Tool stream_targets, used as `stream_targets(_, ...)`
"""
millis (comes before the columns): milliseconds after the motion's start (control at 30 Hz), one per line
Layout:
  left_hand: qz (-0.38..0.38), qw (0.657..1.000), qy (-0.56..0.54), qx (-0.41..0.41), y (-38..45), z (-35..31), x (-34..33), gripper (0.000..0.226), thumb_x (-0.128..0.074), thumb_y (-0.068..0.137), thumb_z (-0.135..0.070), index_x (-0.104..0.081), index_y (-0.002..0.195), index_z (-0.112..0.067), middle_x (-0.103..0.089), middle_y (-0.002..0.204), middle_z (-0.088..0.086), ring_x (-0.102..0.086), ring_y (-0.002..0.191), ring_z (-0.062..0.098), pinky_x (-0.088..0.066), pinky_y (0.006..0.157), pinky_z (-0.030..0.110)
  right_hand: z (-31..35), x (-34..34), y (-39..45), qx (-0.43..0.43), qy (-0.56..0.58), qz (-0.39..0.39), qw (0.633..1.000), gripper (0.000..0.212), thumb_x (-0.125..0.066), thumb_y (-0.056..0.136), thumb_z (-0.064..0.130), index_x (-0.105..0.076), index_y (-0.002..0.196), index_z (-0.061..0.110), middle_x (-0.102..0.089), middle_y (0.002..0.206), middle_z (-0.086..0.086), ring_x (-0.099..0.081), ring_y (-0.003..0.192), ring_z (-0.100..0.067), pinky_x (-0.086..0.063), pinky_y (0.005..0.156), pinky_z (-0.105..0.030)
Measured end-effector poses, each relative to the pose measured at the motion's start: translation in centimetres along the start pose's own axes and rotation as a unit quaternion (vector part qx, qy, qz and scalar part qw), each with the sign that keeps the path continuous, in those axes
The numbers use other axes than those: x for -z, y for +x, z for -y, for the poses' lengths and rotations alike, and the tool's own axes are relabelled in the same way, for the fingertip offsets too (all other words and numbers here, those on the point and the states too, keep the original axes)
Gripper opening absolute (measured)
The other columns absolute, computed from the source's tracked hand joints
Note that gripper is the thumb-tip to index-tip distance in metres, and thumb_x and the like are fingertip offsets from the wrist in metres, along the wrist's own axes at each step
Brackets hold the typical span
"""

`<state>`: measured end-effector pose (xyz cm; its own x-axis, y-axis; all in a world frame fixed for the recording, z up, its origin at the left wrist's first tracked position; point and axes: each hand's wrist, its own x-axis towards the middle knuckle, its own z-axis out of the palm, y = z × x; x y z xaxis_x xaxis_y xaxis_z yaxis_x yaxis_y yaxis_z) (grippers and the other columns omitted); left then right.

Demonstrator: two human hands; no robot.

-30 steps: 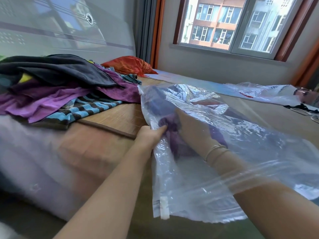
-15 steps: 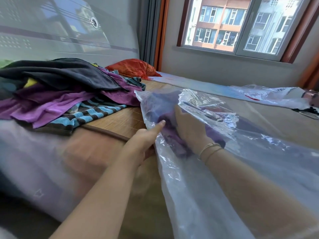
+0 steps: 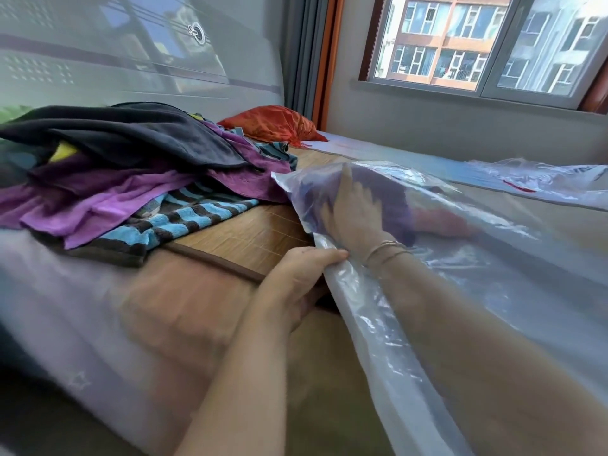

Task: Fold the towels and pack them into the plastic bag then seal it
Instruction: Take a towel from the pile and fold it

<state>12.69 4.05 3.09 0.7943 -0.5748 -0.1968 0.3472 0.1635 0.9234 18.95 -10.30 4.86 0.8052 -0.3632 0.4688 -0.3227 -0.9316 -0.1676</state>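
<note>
Left hand (image 3: 296, 278) is pinching the near edge of the plastic bag (image 3: 493, 291). Right hand (image 3: 357, 215) is inside it, fingers spread flat, pressing the purple towel (image 3: 388, 199) on the bed (image 3: 250, 235).

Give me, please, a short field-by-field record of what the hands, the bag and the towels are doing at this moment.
left hand: grips the near side edge of the plastic bag
right hand: inside the bag, fingers spread flat, pressing on the purple towel
plastic bag: clear, lying on the bed, unsealed, the right forearm reaching in
purple towel: inside the bag, at its far end
towel pile: unfolded, left of the bag; black, purple and blue-striped pieces
orange cushion: behind the pile
second plastic bag: far right on the bed
</note>
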Motion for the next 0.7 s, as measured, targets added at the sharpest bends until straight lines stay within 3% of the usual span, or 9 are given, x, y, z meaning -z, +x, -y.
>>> stream_targets(133, -0.027, 0.999, 0.013, 0.012, 0.4, 0.3, 1.1, 0.02, -0.055, 0.087, -0.007, -0.065, 0.103, 0.0, -0.061, 0.089, 0.018, -0.059, 0.072, 0.027, -0.051, 0.059, 0.027, -0.8, -1.5, -0.3, -0.001, 0.106, 0.042, 0.994, 0.084, -0.04, 0.093, 0.057, 0.011, 0.152, 0.025, -0.031, 0.153, -0.004, -0.028, 0.142, -0.025, -0.006, 0.115, -0.057)
stream_targets(200, -0.039, 0.999, 0.018, 0.014, 0.5, 0.4, 1.2, 0.016, -0.055, 0.084, -0.007, -0.065, 0.096, -0.004, -0.06, 0.084, 0.016, -0.057, 0.071, 0.026, -0.049, 0.063, 0.03, -1.3, -1.8, -1.1, 0.032, 0.088, 0.063, 0.994, 0.084, -0.033, 0.093, 0.064, 0.017, 0.151, 0.03, -0.012, 0.161, 0.001, -0.011, 0.148, -0.024, 0.002, 0.114, -0.059)
stream_targets(300, -0.06, 0.998, 0.014, 0.01, 0.4, 0.6, 0.7, 0.012, -0.054, 0.081, -0.007, -0.064, 0.088, -0.005, -0.06, 0.079, 0.015, -0.056, 0.072, 0.026, -0.047, 0.068, 0.034, -2.0, -1.7, -1.8, 0.054, 0.032, 0.094, 0.994, 0.072, -0.026, 0.094, 0.067, 0.017, 0.147, 0.045, 0.009, 0.162, 0.005, 0.007, 0.148, -0.031, 0.003, 0.109, -0.068)
stream_targets(467, -0.078, 0.997, -0.007, 0.006, 0.2, 0.8, 0.3, 0.01, -0.053, 0.081, -0.008, -0.061, 0.088, -0.008, -0.057, 0.08, 0.017, -0.054, 0.074, 0.027, -0.043, 0.072, 0.037, -1.6, -2.3, -1.1, 0.054, 0.005, 0.093, 0.994, 0.068, -0.025, 0.092, 0.068, 0.015, 0.144, 0.053, 0.0, 0.162, 0.004, 0.003, 0.147, -0.039, 0.001, 0.103, -0.075)
stream_targets(600, -0.084, 0.996, -0.041, 0.001, 1.1, 0.9, 0.6, 0.016, -0.056, 0.091, -0.013, -0.065, 0.097, -0.001, -0.069, 0.083, 0.017, -0.064, 0.067, 0.027, -0.053, 0.066, 0.031, -1.5, -3.9, 1.0, 0.016, -0.004, 0.104, 0.994, 0.068, -0.024, 0.09, 0.07, 0.013, 0.145, 0.054, 0.001, 0.163, 0.003, 0.008, 0.147, -0.039, 0.003, 0.103, -0.075)
stream_targets(700, -0.069, 0.996, -0.051, 0.015, 1.8, 0.7, 0.9, 0.034, -0.059, 0.094, -0.024, -0.06, 0.118, 0.0, -0.071, 0.103, 0.02, -0.07, 0.089, 0.032, -0.058, 0.066, 0.032, -2.3, -4.7, 2.4, -0.011, -0.002, 0.118, 0.993, 0.07, -0.024, 0.09, 0.071, 0.013, 0.146, 0.052, 0.005, 0.163, 0.002, 0.012, 0.147, -0.036, 0.006, 0.106, -0.072)
